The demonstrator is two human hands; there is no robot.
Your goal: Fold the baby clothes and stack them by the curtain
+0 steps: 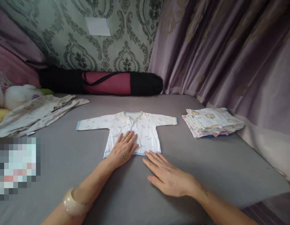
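A small white baby shirt with blue trim lies spread flat, its sleeves stretched out to both sides and its neck facing away from me. My left hand rests flat on the lower front of the shirt, fingers extended, covering part of its hem. Just at the right end of the hem, my right hand is laid out with straight fingers, its fingertips at the blue edge and its palm over the grey sheet. Neither hand grips anything. A pale bangle circles my left wrist.
Folded printed clothes are stacked at the right. Pale baby trousers lie at the left beside plush toys. A long black and red bag lies along the wall. Curtains hang at the right. The grey sheet covers the surface.
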